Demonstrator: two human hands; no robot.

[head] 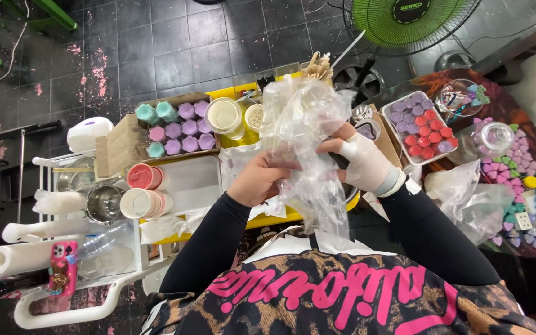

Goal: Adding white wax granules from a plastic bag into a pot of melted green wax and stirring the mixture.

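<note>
Here, at the far left, you have a white cart with paper rolls, a pink phone and a small steel pot on it, all well apart from your hands. Next to it stand stacked pink and white cups, and behind them a cardboard box holds small jars with teal, pink and purple lids, set in rows so that each one is easy to pick.

Your left hand is bare and closed around the lower part of a bundle of clear plastic bags; it grasps the crumpled film from below, which keeps the loose bundle from falling open. The bundle stands upright between both hands, above the yellow tray, just in front of your chest.

Your right hand wears a white glove and pinches the same bags from the side, with the fingers clenched into the film near its middle.

Further right, a white tray carries red and purple lidded jars, near a clear glass jar and many pastel heart shapes on the patterned table. Behind, a green fan stands on the dark tiled floor.
</note>
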